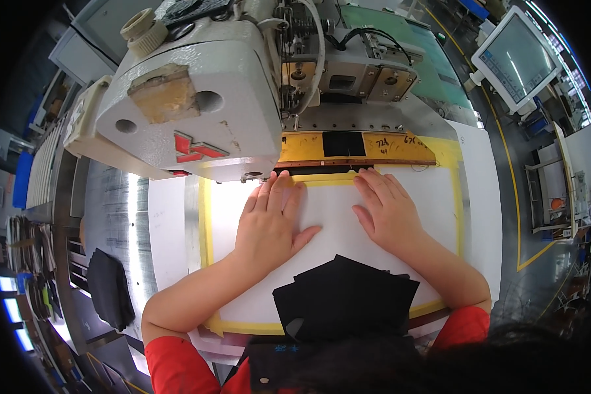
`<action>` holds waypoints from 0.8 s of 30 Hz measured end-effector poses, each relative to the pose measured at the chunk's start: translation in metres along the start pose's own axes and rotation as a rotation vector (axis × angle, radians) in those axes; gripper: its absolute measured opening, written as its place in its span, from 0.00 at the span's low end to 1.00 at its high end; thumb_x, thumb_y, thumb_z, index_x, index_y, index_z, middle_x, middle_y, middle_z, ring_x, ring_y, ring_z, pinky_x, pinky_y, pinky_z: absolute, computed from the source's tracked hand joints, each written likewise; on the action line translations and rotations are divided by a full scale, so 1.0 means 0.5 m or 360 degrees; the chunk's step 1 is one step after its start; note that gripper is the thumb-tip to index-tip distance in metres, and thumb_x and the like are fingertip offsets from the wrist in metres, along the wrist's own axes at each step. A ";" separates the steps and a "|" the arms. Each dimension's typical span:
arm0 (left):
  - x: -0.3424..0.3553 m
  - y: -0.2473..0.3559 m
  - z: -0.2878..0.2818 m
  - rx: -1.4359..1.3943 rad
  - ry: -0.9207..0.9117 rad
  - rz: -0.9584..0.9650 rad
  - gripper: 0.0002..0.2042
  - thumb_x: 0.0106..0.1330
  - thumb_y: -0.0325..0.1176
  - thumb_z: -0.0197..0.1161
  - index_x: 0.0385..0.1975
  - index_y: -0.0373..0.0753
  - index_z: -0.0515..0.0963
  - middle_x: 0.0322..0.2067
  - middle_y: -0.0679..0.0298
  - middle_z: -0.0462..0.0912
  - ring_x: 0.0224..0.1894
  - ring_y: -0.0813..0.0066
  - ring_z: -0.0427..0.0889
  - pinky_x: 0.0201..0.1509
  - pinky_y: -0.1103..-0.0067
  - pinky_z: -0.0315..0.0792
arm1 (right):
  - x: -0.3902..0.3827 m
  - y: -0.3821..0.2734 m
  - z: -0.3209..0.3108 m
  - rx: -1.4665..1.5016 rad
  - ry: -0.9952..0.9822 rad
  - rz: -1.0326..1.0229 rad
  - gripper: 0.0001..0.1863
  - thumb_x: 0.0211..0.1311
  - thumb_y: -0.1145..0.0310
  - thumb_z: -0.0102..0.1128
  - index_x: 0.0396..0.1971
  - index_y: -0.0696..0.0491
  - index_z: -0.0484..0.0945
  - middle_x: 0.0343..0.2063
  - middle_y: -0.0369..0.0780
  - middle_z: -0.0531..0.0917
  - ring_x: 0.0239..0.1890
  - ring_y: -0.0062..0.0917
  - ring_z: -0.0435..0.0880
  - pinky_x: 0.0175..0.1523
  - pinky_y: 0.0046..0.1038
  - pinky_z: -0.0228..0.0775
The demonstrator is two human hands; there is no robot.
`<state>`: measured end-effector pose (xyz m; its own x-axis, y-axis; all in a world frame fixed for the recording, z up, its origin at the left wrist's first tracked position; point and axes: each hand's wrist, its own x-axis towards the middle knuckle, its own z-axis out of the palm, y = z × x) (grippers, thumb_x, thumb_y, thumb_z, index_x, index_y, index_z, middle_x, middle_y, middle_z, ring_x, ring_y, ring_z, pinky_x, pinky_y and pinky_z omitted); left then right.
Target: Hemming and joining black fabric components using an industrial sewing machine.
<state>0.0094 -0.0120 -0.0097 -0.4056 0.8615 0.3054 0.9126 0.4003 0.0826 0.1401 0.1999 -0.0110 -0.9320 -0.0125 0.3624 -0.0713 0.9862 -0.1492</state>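
Here, white sheet (335, 209) separates both hands (266, 228) (390, 217) at its taped edge (325, 178).

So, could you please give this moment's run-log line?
left hand: fingertips by black strip; right hand: same; white sheet: beneath; black pieces: nearer body

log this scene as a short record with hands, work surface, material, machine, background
left hand: palm down, fingertips near the yellow bar
right hand: palm down, fingertips near the same bar
work surface: white sheet with yellow tape border
material: layered black pieces between the forearms
machine: pale machine head, upper left
background: tilted screen, upper right
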 end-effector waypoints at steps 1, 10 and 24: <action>0.000 -0.003 0.003 -0.0022 0.0032 0.0027 0.34 0.58 0.56 0.62 0.56 0.35 0.70 0.57 0.45 0.69 0.60 0.48 0.70 0.60 0.62 0.66 | 0.001 -0.001 0.000 0.0002 0.0004 0.0001 0.25 0.54 0.67 0.64 0.52 0.61 0.73 0.54 0.47 0.73 0.57 0.41 0.74 0.63 0.40 0.64; 0.006 0.000 -0.011 -0.0081 0.0007 0.0052 0.33 0.56 0.55 0.64 0.53 0.36 0.71 0.55 0.45 0.70 0.56 0.49 0.73 0.59 0.63 0.67 | -0.005 0.000 -0.005 -0.0001 0.0014 -0.0027 0.25 0.54 0.68 0.64 0.52 0.61 0.72 0.54 0.47 0.73 0.57 0.41 0.74 0.62 0.40 0.64; 0.013 0.013 -0.029 -0.0221 0.0032 0.0193 0.24 0.55 0.45 0.69 0.46 0.35 0.74 0.48 0.55 0.74 0.46 0.57 0.77 0.50 0.67 0.70 | -0.004 -0.013 -0.058 0.0141 -0.0125 -0.0031 0.22 0.53 0.65 0.67 0.47 0.59 0.75 0.47 0.45 0.78 0.48 0.38 0.79 0.54 0.39 0.70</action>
<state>0.0131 -0.0081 0.0065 -0.2922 0.8939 0.3399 0.9537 0.2457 0.1735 0.1527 0.1982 0.0158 -0.9548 -0.0481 0.2935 -0.1179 0.9672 -0.2250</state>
